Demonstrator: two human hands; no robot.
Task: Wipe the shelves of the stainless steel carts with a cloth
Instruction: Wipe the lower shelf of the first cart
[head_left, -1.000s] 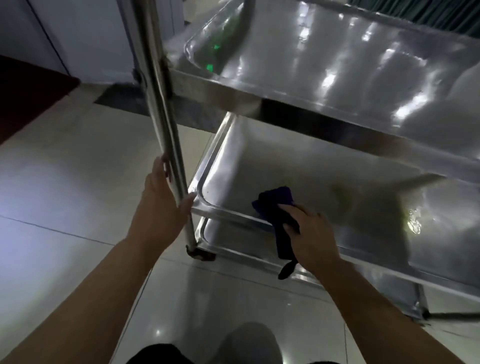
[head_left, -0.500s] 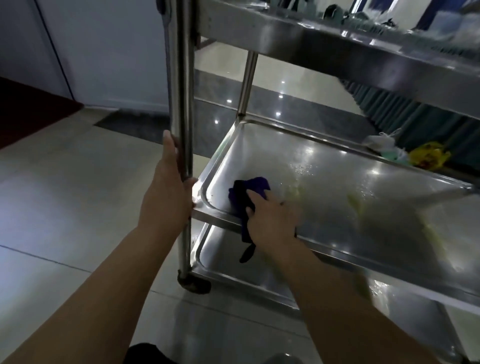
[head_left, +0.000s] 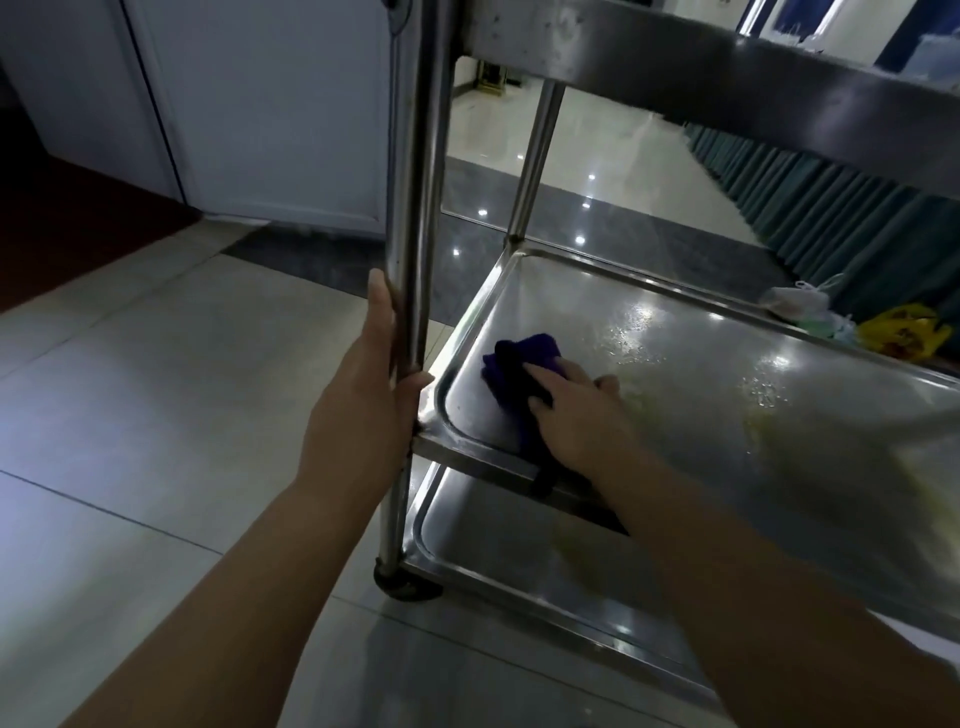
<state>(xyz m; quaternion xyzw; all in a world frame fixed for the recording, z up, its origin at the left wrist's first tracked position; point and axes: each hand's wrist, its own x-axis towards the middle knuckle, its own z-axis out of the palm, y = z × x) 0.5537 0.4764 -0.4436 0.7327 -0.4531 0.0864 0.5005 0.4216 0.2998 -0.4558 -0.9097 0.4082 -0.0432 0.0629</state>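
A stainless steel cart fills the right of the view, with a middle shelf (head_left: 727, 374), a bottom shelf (head_left: 519, 551) and the edge of the top shelf (head_left: 675, 57) overhead. My left hand (head_left: 363, 415) grips the cart's near left post (head_left: 415, 208), thumb wrapped round its front. My right hand (head_left: 582, 421) presses a dark blue cloth (head_left: 519, 364) flat onto the near left corner of the middle shelf. One end of the cloth hangs over the shelf's front rim. Wet streaks and yellowish smears show on the shelf to the right of the cloth.
A black caster (head_left: 405, 582) sits under the near post on a glossy tiled floor (head_left: 156, 415). A white door (head_left: 270, 104) stands at the back left. Green pleated curtains (head_left: 831, 208) run along the right, with white and yellow plastic bags (head_left: 893, 332) below them.
The view has dropped from above the top shelf to level with the middle shelf. My right hand slid the cloth deeper into the shelf's left corner. My left hand kept its hold on the post.
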